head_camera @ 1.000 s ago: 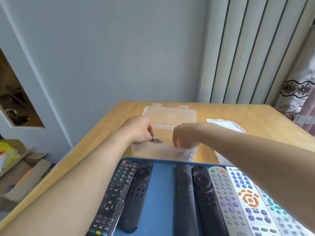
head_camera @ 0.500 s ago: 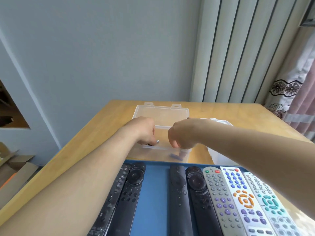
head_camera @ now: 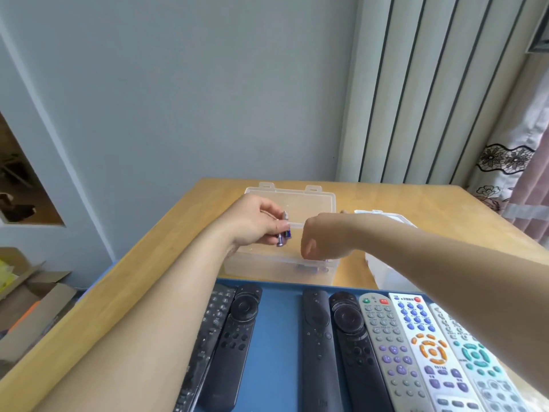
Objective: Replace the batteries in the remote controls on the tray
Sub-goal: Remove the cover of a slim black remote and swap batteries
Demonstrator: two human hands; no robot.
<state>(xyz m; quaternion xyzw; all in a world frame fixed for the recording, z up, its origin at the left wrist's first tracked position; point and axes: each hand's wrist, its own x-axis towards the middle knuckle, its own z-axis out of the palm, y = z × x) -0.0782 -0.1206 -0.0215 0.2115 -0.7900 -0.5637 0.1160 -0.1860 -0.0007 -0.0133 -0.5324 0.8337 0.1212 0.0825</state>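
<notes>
Over clear box, right hand fingers hidden, left hand pinching batteries

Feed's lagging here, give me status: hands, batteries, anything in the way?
Left hand shut on batteries, above clear box. Right hand down in box, grip hidden. Remotes untouched on tray. Nothing in the way.

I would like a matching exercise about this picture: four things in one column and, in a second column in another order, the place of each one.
Things:
1. batteries
2. right hand
3. clear box
4. black remote with round pad

Places:
A. on the blue tray
B. on the wooden table, beyond the tray
C. in the left hand
D. reaching down into the clear box

Pairs: 1-C, 2-D, 3-B, 4-A
</notes>
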